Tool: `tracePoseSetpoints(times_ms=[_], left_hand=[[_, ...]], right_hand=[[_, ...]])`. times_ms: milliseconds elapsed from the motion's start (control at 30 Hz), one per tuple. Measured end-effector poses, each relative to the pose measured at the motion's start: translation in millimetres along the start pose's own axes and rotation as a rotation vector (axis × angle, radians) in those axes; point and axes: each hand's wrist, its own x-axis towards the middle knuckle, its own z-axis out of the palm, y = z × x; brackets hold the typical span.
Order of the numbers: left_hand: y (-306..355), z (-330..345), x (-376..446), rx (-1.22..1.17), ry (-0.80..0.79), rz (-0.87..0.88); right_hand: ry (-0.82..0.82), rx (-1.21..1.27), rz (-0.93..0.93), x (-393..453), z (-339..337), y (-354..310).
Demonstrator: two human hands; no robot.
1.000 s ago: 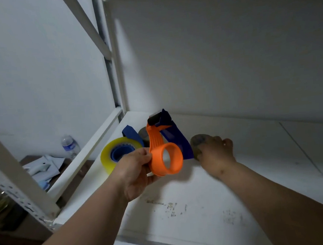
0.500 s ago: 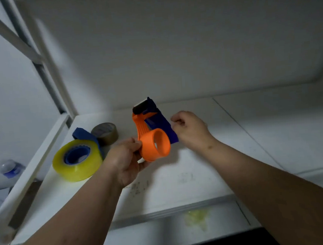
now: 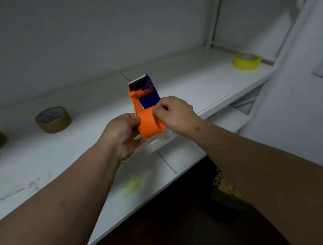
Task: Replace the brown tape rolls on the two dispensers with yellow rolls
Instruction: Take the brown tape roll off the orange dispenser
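Over the white shelf (image 3: 202,84), both hands clamped on the orange-and-blue tape dispenser (image 3: 146,106): left hand (image 3: 123,134) gripping its side, right hand (image 3: 175,112) pinching the bare orange hub. Brown roll (image 3: 53,119) sitting off left, yellow roll (image 3: 246,61) far right by the corner post, plenty of bare shelf between. Dark blurry lump cut off at the left edge, can't tell what.

Bare forearms — no sleeves, unadorned.

Dim, flat lighting on my feed. Motion blur smears the shelf edge (image 3: 158,143) below my hands; far left of them the frame darkens and softens. Wide-angle bending shows at the edges.
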Motion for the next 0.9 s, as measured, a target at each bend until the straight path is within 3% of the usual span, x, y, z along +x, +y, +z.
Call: tracePoseSetpoints(times_ms=[400, 900], left_hand=[[-34, 249, 63, 0.072, -0.195, -0.050], [-14, 395, 219, 0.101, -0.252, -0.081]], right_hand=[[0.101, -0.063, 0.098, 7, -165, 183], [0.099, -0.094, 0.200, 141, -252, 317]])
